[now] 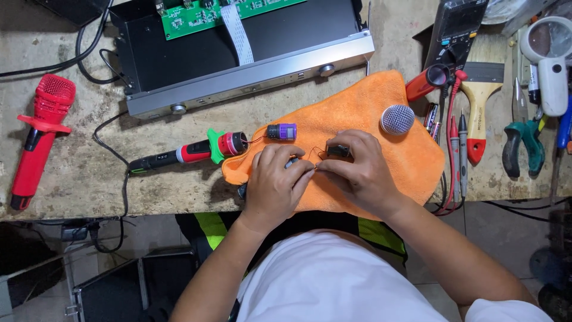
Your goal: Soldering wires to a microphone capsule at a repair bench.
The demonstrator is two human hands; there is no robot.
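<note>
Two hands, the left hand (275, 179) and the right hand (351, 170), pinch thin red and black wires (314, 156) and a small black part (338, 149) on the orange microfibre cloth (357, 113); a pull may snap wires from the purple cylindrical capsule (281, 131) at the cloth's far-left edge.

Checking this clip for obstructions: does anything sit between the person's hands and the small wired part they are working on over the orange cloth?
Nothing visible does. The left hand and right hand already meet at the thin wires on the orange cloth, with the small black part at the right fingertips. The purple capsule lies beyond them.
</note>
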